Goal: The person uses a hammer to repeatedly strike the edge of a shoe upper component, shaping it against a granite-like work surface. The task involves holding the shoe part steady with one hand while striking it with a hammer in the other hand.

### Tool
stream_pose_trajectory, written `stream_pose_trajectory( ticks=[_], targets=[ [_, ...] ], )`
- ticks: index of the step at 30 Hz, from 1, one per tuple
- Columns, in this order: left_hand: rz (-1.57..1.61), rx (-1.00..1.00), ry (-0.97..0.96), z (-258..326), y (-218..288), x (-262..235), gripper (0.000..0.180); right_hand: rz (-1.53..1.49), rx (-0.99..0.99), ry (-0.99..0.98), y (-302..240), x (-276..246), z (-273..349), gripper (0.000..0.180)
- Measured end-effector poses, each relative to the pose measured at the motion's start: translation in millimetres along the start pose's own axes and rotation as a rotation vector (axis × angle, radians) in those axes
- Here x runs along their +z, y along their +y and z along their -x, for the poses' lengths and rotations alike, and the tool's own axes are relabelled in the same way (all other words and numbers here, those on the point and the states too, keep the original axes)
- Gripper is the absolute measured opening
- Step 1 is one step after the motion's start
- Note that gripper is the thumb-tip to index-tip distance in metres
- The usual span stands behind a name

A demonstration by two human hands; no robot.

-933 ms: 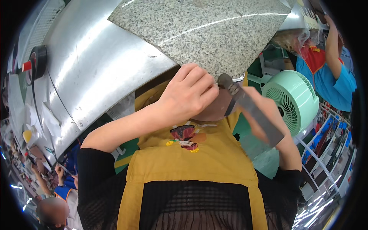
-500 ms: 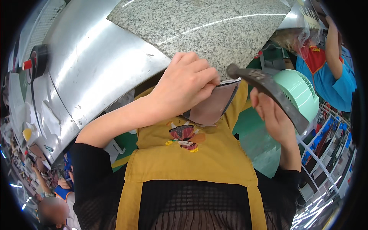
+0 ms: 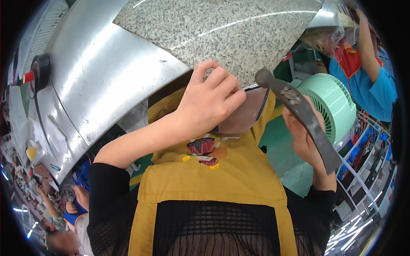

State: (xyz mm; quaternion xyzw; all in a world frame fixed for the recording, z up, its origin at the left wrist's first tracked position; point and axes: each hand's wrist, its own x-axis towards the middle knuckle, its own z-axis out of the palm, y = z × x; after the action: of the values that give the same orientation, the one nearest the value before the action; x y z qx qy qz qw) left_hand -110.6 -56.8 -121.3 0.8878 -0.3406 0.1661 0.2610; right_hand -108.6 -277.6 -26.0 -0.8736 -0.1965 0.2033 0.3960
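Note:
My right hand point(image 3: 302, 132) is closed around a dark metal hammer point(image 3: 303, 109), raised to the right of the granite slab's front corner. One end of the hammer is a round knob, the other widens and flattens; its handle is hidden. My left hand point(image 3: 212, 96) bends over the slab's near edge, with thumb and fingers curled on the upper edge of a flat pinkish-brown piece point(image 3: 241, 115) with dark edging. The fingertips are partly out of sight. Below the slab, that piece hangs over my yellow apron point(image 3: 218, 181).
The speckled granite slab point(image 3: 213, 32) rests on a shiny metal table point(image 3: 98, 55). A black tape roll point(image 3: 41, 71) is at the left. Close to my right hand stands a mint-green fan point(image 3: 335, 104). A person in blue point(image 3: 363, 85) works beyond it; a wire rack point(image 3: 361, 170) is at lower right.
My left index finger has lifted and arched, and the hand has shifted slightly left. The hammer has turned, its broad end swinging lower, while my right hand keeps hold.

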Motion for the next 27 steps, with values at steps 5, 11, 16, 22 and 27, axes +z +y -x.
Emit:
stream_pose_trajectory(
  ticks=[5, 11, 16, 22, 27],
  targets=[
    [-0.052, 0.054, 0.0, -1.8, 2.6, 1.7, 0.022, 0.043, -0.011, -0.127, 5.5, 4.5, -5.4, 0.025],
    [-0.081, 0.037, -0.006, 3.1, 5.3, 1.5, 0.022, 0.053, 0.153, -0.049, -17.3, 0.3, -6.8, 0.038],
    [0.158, -0.122, 0.013, 2.0, -5.1, 0.4, 0.023, 0.119, 0.019, -0.151, 1.7, 9.8, -8.7, 0.029],
    [-0.01, -0.023, 0.02, 8.8, 0.7, 0.0, 0.022, 0.04, -0.034, -0.059, -3.8, 4.1, -9.4, 0.03],
    [-0.018, 0.027, -0.007, 7.9, 1.7, -2.0, 0.022, 0.124, 0.002, -0.182, 1.8, 10.4, -8.4, 0.038]
  ],
)
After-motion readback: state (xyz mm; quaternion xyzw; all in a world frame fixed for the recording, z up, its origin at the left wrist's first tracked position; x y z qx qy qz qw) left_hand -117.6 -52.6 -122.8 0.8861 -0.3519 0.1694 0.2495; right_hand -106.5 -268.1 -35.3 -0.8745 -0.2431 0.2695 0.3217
